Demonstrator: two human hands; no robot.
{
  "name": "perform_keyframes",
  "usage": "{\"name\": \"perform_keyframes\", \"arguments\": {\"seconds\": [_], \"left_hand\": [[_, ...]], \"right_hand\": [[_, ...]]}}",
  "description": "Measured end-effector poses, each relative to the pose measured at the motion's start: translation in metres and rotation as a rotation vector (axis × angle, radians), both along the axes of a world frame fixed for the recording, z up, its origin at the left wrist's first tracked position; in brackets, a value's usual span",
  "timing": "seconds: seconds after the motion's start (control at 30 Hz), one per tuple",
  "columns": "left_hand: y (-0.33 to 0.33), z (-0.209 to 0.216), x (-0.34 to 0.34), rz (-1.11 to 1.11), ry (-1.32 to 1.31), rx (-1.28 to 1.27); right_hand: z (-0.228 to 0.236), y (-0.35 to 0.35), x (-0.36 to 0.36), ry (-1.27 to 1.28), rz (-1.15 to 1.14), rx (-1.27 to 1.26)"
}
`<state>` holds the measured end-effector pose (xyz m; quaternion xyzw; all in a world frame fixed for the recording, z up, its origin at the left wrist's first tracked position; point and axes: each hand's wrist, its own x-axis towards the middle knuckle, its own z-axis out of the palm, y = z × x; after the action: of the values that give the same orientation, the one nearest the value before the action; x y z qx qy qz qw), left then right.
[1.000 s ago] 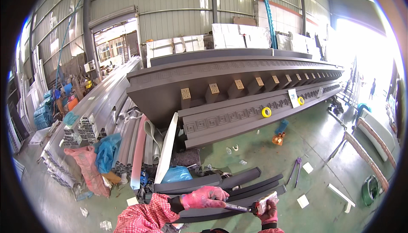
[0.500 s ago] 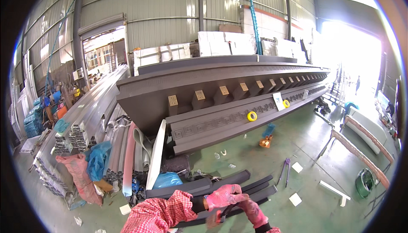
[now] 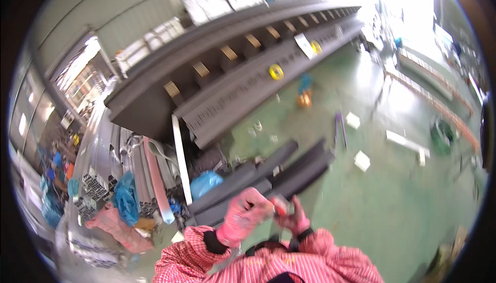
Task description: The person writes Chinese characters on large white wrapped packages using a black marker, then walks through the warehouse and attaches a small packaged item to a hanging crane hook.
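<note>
Both my hands wear pink gloves and are raised close together in front of my checked sleeves. My left hand (image 3: 243,217) has its fingers curled in, and whatever they hold is hidden. Beside it, my right hand (image 3: 294,220) grips a small red object (image 3: 279,205), smeared by motion, so its kind is unclear. The red object lies between the two hands, close to the left fingertips. Just beyond the hands, several dark grey metal profiles (image 3: 305,168) rest on the floor.
A long dark cornice (image 3: 155,112) with square blocks stretches across the far side, with yellow tape rolls (image 3: 276,72) on its lower ledge. At left are stacked metal tubes (image 3: 95,185) and a blue bag (image 3: 125,196). Purple-handled pliers-like tool (image 3: 339,128) and white scraps (image 3: 362,161) lie on the green floor.
The view has tilted and swung. My hands, formerly overlapping above the dark profiles, are now apart side by side, nearer my body. The red object has come up between them.
</note>
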<state>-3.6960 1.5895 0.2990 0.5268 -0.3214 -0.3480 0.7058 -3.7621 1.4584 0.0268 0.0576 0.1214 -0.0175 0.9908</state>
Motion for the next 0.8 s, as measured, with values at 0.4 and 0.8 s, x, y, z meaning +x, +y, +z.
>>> {"name": "perform_keyframes", "arguments": {"seconds": [0.4,0.8], "left_hand": [[0.063,-0.011,-0.003,0.08,0.033,-0.157],[0.019,-0.036,-0.001,0.14,-0.418,0.533]], "right_hand": [[0.103,-0.054,-0.006,-0.364,-0.583,-0.069],[0.145,-0.026,-0.02,-0.348,-0.427,-0.245]]}}
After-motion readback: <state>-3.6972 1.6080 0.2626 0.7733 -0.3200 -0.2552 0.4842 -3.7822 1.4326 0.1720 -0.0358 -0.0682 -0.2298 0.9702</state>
